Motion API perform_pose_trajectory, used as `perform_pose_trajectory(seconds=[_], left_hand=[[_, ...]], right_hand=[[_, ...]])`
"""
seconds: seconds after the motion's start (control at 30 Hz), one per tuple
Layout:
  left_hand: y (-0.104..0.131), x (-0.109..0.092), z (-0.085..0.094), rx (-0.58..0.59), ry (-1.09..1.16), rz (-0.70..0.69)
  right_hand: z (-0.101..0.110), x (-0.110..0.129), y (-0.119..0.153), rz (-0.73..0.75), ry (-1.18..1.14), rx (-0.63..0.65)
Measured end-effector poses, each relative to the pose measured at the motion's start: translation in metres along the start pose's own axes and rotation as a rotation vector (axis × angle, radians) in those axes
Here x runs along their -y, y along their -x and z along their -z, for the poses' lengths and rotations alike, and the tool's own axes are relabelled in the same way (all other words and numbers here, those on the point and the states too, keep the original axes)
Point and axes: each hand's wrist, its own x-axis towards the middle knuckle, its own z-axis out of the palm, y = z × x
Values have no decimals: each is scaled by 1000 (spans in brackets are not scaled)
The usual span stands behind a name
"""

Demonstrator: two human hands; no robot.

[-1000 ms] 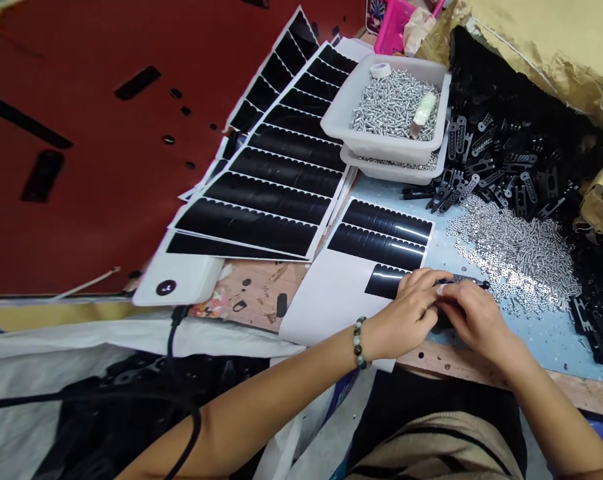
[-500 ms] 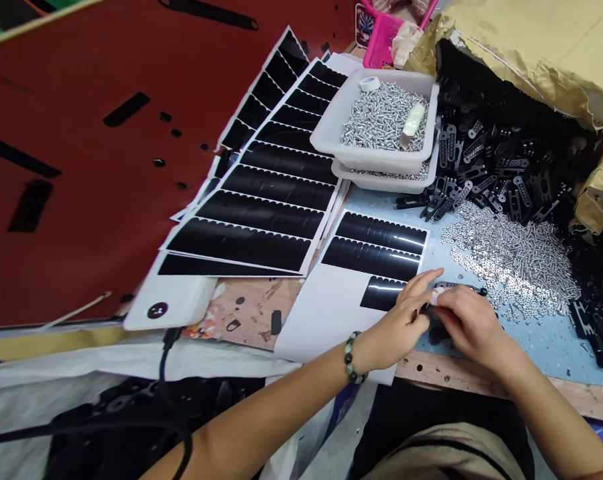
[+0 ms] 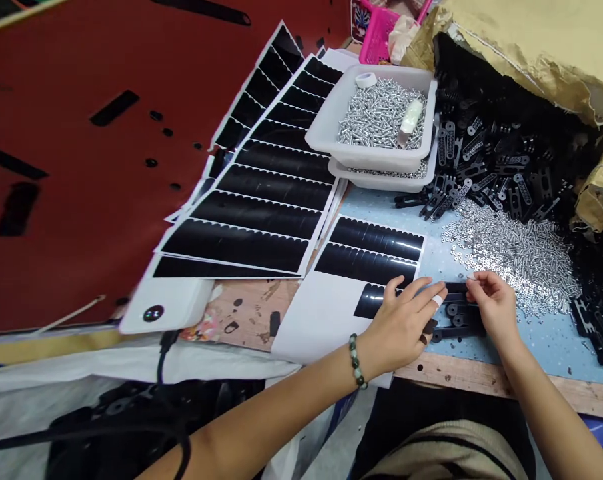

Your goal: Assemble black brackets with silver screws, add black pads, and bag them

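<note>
My left hand [image 3: 404,323] lies palm down with its fingers stretched out, over the edge of a sheet of black stickers [image 3: 366,263] and the left end of some black plastic parts [image 3: 458,313]. White tape wraps one of its fingertips, and a beaded bracelet circles the wrist. At the right end of those parts, my right hand [image 3: 496,303] has thumb and index finger pinched together; what they hold is too small to make out. Just beyond it spreads a pile of small silver screws and nuts [image 3: 526,253].
Stacked white trays [image 3: 326,137] hold silver screws, a tape roll and a pale-handled tool. More sticker sheets [image 3: 261,193] lie left, over a white device [image 3: 181,303] with a cable. Black parts [image 3: 486,160] spill from a torn paper sack [image 3: 536,53]. A red panel [image 3: 81,220] borders the left.
My hands, together half a second ago, have parted. My left fingers now stretch over the black parts, and my right hand has moved right, uncovering the parts between them. The view has shifted slightly.
</note>
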Motion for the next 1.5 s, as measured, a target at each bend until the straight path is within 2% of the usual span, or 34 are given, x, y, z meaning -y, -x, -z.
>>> perform_pose_trajectory(seconds=[0.3,0.53,0.73,0.83,0.97,1.07,1.23,1.3,1.5], left_hand=[[0,2,1,-4,5,-10],[-4,2,0,1,41,-18],[-11,0,2,18,62,-22],[-9,0,0,14,96,-17],[-1,-1,-9,-5,226,26],[-2,-4,-19,18,244,19],[-25,-16,-31,-13,173,19],[-33,-20,-32,-39,171,40],[-35,-25,-38,-84,193,59]], right_hand=[[0,-1,-1,9,3,-20],[1,-3,1,88,194,10],[6,5,-4,344,691,38],[16,12,-6,407,885,36],[41,3,10,582,824,26],[53,-18,32,619,775,-15],[45,-37,41,654,824,184],[40,-35,40,688,867,202],[30,-34,58,809,1007,335]])
